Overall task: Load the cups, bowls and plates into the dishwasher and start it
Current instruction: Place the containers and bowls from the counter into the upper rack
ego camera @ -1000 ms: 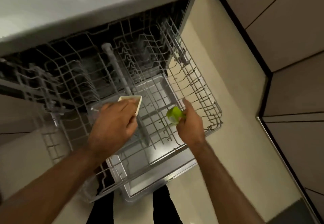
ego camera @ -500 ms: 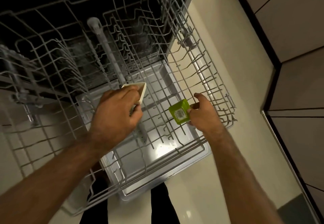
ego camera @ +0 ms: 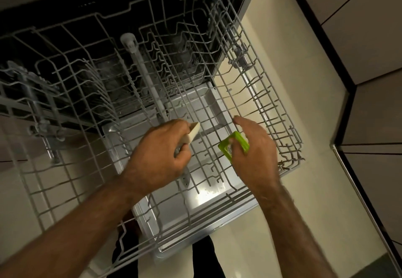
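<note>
The dishwasher's grey wire rack point(ego camera: 280, 112) is pulled out over the open steel door point(ego camera: 195, 227). My left hand point(ego camera: 158, 158) is shut on a small cream square bowl point(ego camera: 192, 134), held tilted on its side over the middle of the rack. My right hand point(ego camera: 254, 147) is shut on a small green square bowl point(ego camera: 231, 147), bottom label facing me, low over the rack's right half. The two bowls are apart, about a hand's width between them.
A grey spray-arm tube point(ego camera: 148, 77) runs down the rack's middle. Rows of wire tines point(ego camera: 102, 95) stand on the left. The dark tub point(ego camera: 65, 16) lies behind. Cream floor point(ego camera: 304, 201) and cabinet fronts point(ego camera: 374, 60) are at right; my legs point(ego camera: 202, 260) show below.
The view has tipped down and closer to the rack. The cream bowl has turned more onto its edge. My right hand has closed over the green bowl and lowered it toward the rack.
</note>
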`<state>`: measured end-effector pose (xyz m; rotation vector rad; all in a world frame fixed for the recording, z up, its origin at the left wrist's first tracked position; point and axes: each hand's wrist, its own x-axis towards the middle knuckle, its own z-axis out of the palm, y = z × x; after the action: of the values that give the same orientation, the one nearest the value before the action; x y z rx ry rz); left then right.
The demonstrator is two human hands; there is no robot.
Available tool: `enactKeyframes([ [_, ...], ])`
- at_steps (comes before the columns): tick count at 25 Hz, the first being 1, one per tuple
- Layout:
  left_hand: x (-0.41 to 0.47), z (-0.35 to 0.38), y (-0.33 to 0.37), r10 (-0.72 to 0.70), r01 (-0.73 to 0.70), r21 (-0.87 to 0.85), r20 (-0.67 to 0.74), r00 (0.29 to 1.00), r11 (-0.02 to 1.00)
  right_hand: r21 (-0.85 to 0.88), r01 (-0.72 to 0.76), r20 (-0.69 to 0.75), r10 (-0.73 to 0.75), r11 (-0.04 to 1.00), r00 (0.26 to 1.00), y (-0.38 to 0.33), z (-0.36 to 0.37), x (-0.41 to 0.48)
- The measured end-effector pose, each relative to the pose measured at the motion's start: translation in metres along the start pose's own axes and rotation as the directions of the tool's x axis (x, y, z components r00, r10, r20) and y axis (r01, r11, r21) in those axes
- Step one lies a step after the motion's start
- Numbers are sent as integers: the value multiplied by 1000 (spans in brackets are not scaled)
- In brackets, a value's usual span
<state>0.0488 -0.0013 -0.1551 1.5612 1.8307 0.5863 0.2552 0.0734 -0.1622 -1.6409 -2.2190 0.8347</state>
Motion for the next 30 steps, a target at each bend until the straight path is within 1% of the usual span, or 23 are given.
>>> enactKeyframes([
  [1,1,-1,1,-14,15,-12,43,999,1000,119,91,81,-101,989,992,-6,-1,0],
  [2,2,-1,2,-23,26,-27,86,996,999,217,149,159,-185,965,970,-12,-1,1],
  [3,3,-2,4,-28,35,-47,124,992,998,276,183,211,-245,944,946,-15,0,2],
  [4,4,-2,5,-30,43,-76,158,987,996,303,198,236,-274,932,932,-15,2,4],
  [5,5,-2,5,-27,48,-114,182,983,992,316,188,247,-271,930,930,-15,4,6],
  [6,5,-2,7,-25,54,-148,193,981,987,333,148,262,-243,931,934,-12,5,8],
  [8,7,-2,9,-44,78,-206,167,985,975,404,19,298,-152,914,942,-8,-1,14],
  [10,9,-2,8,-113,134,-257,94,989,957,497,-146,308,-17,855,951,-6,-9,23],
  [11,10,-3,7,-155,161,-280,44,987,946,520,-238,305,82,820,949,-5,-12,29],
  [12,11,-4,6,-189,178,-300,-9,982,937,536,-331,302,189,777,934,-4,-13,35],
  [14,11,-6,2,-229,192,-325,-81,970,926,544,-478,304,368,690,879,-2,-12,47],
  [15,10,-5,0,-244,203,-326,-89,966,923,537,-524,312,422,661,851,-1,-9,52],
  [17,7,-4,-4,-260,224,-314,-79,962,923,510,-575,332,470,640,818,0,-1,62],
  [20,1,0,-10,-266,231,-308,-75,961,923,471,-595,335,492,651,803,-3,6,71],
  [23,-3,2,-14,-283,246,-320,-74,956,915,447,-589,277,522,673,807,-1,9,75],
  [25,-4,2,-14,-293,253,-330,-78,953,910,384,-550,212,509,741,834,0,11,75],
  [28,-5,2,-15,-299,252,-344,-89,950,904,207,-456,136,436,865,889,0,17,71],
  [30,-6,0,-14,-297,248,-336,-102,950,909,130,-429,108,418,894,902,0,23,67],
])
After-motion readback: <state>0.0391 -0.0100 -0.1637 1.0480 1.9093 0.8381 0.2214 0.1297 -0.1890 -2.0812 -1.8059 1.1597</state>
